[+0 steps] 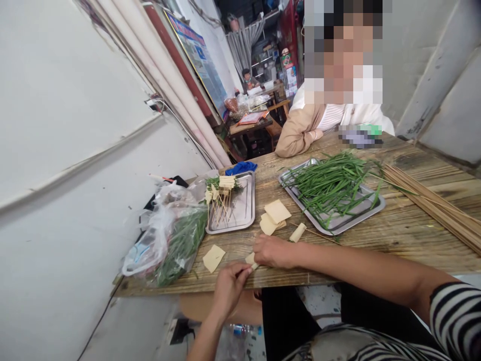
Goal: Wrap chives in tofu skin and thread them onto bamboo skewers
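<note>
A pale tofu sheet (pixel 250 258), partly rolled, lies at the table's front edge between my hands. Fingers of my left hand (pixel 231 286) pinch its near end. My right hand (pixel 276 250) is curled over the other end and hides much of it. Just beyond the right hand, a rolled tofu sheet (pixel 298 232) sits on a thin skewer (pixel 319 234). Flat tofu sheets (pixel 277 211) are stacked farther back, and a single square sheet (pixel 214 258) lies left of my hands.
A metal tray (pixel 246 220) holds finished-looking skewered rolls (pixel 227 182). Another tray (pixel 370 198) bears long green chives (pixel 330 180). Bundled bamboo skewers (pixel 432 205) lie at right. Plastic bags with greens (pixel 184 245) crowd the left end. A person (pixel 300 123) sits across the table.
</note>
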{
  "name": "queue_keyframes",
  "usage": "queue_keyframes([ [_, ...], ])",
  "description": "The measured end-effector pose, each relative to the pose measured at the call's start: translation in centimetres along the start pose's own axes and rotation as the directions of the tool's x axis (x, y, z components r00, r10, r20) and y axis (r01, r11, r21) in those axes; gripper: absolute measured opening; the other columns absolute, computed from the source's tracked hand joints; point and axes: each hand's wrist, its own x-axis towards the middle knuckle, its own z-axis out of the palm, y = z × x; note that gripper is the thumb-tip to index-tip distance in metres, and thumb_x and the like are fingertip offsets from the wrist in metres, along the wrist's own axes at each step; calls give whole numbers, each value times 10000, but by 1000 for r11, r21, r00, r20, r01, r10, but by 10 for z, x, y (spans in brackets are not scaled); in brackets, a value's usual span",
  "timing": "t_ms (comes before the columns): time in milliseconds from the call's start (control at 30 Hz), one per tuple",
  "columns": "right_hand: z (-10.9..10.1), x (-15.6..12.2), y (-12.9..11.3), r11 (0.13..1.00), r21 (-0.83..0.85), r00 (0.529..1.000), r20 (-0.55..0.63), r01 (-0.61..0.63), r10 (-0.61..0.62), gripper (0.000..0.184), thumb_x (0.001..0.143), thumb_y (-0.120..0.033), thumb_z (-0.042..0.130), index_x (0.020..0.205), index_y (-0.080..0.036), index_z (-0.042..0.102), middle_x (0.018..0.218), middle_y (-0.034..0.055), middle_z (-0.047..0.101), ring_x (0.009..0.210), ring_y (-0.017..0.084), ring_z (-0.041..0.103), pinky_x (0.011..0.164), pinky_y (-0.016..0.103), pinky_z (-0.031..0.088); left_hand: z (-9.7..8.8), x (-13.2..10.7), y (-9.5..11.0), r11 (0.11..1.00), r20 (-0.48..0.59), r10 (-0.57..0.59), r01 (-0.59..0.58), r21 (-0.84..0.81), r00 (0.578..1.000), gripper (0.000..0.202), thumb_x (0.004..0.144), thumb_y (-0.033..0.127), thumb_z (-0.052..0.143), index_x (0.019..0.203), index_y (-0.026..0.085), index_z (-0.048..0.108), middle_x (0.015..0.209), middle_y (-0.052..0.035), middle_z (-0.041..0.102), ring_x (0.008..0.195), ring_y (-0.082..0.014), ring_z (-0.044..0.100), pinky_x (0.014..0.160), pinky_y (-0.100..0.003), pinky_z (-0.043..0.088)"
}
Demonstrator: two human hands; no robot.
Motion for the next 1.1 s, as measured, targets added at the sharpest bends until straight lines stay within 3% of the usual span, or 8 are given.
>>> queue_keyframes([
  [233, -4, -6, -7, 995, -97, 1000, 24, 16, -14, 211, 898, -215, 490, 756, -144, 629, 788, 48, 607, 760, 180, 466, 719, 323, 301, 7, -5, -2, 999, -97, 6, -9, -40, 995, 205, 822, 326, 554, 790, 216, 724, 750, -31, 706, 729, -166, 639, 684, -280, 509],
  [400, -1, -7, -12, 988, -150, 1000, -9, 23, -25, 231, 908, -215, 473, 757, -135, 628, 769, 53, 603, 766, 184, 467, 746, 335, 300, 9, -3, -5, 998, -91, 8, -13, -55, 996, 192, 818, 310, 564, 789, 206, 723, 746, -31, 692, 729, -163, 631, 685, -276, 507],
  [567, 4, -7, -13, 986, -164, 1000, -5, 14, -15, 215, 891, -205, 499, 719, -148, 614, 769, 44, 602, 771, 185, 472, 747, 341, 309, 16, -11, -11, 992, -173, 109, -97, 81, 979, 247, 872, 294, 486, 843, 212, 717, 796, -45, 681, 771, -166, 622, 700, -286, 508],
  [667, 7, -5, -10, 989, -145, 1000, -11, 19, -20, 214, 873, -219, 523, 685, -159, 607, 761, 43, 605, 782, 187, 479, 746, 346, 321, 24, -20, -17, 933, -274, 273, -185, 308, 922, 235, 879, 276, 481, 938, 239, 706, 887, -57, 686, 819, -178, 614, 729, -310, 487],
  [733, 8, -3, -8, 990, -136, 999, -1, 36, -37, 202, 847, -234, 559, 665, -162, 608, 757, 40, 607, 795, 193, 488, 749, 352, 331, 29, -25, -24, 848, -327, 407, -220, 483, 853, 232, 878, 271, 491, 999, 261, 689, 964, -61, 690, 876, -197, 611, 761, -336, 454],
  [833, 8, 0, -5, 990, -136, 999, 11, 38, -37, 185, 815, -230, 590, 645, -163, 614, 756, 34, 614, 797, 197, 499, 778, 369, 342, 35, -26, -32, 733, -281, 550, -293, 614, 787, 247, 896, 250, 467, 1039, 260, 668, 972, -56, 703, 917, -205, 605, 771, -338, 409],
  [933, 8, 2, -4, 991, -136, 1000, 19, 12, -9, 175, 804, -224, 599, 639, -167, 617, 745, 24, 614, 783, 195, 502, 782, 373, 350, 35, -21, -31, 733, -226, 532, -310, 605, 816, 246, 914, 239, 435, 992, 238, 669, 899, -48, 711, 849, -189, 606, 736, -320, 387],
  [1100, 9, -1, -4, 989, -143, 1000, 3, -26, 26, 203, 834, -261, 567, 653, -177, 607, 769, 28, 613, 805, 193, 495, 739, 347, 353, 28, -11, -11, 758, -148, 483, -327, 564, 863, 247, 915, 246, 426, 903, 226, 672, 805, -26, 695, 749, -159, 580, 674, -299, 353],
])
